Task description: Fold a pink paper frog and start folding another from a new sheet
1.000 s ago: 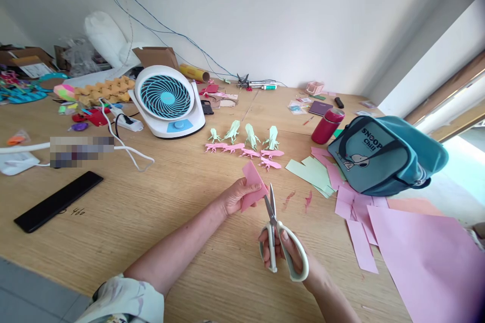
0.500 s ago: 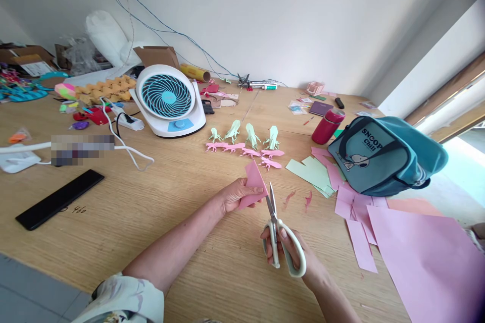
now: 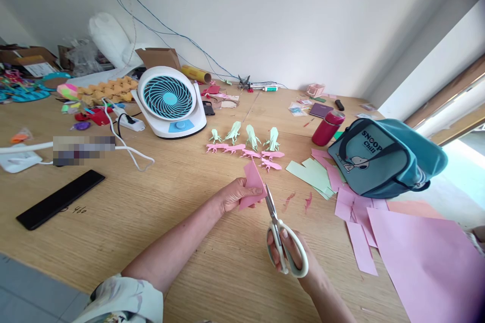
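Note:
My left hand (image 3: pixel 238 196) is closed on a folded piece of pink paper (image 3: pixel 253 177), thumb on top, near the middle of the table. In my right hand (image 3: pixel 293 252) is a pair of scissors (image 3: pixel 276 219) with pale handles, fingers and thumb through the loops. The blades are closed together, their tips close beside the paper's right edge. Two thin pink scraps (image 3: pixel 308 203) lie to the right of the blades. Beyond my hands stand several light green paper insects (image 3: pixel 251 137), with several pink paper insects (image 3: pixel 234 148) in front of them.
A white fan (image 3: pixel 166 96) stands at the back left, near white cables (image 3: pixel 131 149). To the right are a red bottle (image 3: pixel 328 128), a teal bag (image 3: pixel 382 156), green paper strips (image 3: pixel 310 174) and a large pink sheet (image 3: pixel 420 257). A black flat bar (image 3: pixel 60 199) lies at left.
The scissors' blades have closed from slightly apart, and their tips have come away a little from the paper's edge. My left hand still holds the paper in nearly the same place.

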A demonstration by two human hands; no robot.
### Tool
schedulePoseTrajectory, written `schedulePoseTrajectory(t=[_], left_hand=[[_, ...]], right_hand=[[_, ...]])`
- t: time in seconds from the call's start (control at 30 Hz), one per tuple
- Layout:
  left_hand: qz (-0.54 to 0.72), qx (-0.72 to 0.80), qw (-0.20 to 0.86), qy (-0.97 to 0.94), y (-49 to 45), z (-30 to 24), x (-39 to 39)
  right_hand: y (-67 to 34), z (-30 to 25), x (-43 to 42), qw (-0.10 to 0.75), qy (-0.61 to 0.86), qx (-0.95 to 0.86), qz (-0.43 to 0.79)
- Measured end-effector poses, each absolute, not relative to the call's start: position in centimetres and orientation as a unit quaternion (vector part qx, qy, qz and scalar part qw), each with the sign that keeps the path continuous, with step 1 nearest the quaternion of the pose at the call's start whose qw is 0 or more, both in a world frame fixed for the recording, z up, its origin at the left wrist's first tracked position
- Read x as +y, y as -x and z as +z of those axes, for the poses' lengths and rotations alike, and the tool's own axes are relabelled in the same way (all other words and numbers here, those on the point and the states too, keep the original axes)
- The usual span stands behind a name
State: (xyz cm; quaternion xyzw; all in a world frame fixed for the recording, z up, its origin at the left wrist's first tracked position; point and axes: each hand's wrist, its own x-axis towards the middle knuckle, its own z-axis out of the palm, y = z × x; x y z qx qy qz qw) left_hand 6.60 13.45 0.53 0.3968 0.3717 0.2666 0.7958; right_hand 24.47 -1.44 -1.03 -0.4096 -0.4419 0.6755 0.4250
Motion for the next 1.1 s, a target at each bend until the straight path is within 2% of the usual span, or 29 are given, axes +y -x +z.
schedulePoseTrajectory(t=[1.1], left_hand=[[0.238, 0.35, 0.814, -0.398, -7.3, 0.6, 12.2]], right_hand=[[-23.7, -0.9, -1.7, 0.452, 0.427, -0.409, 0.668]])
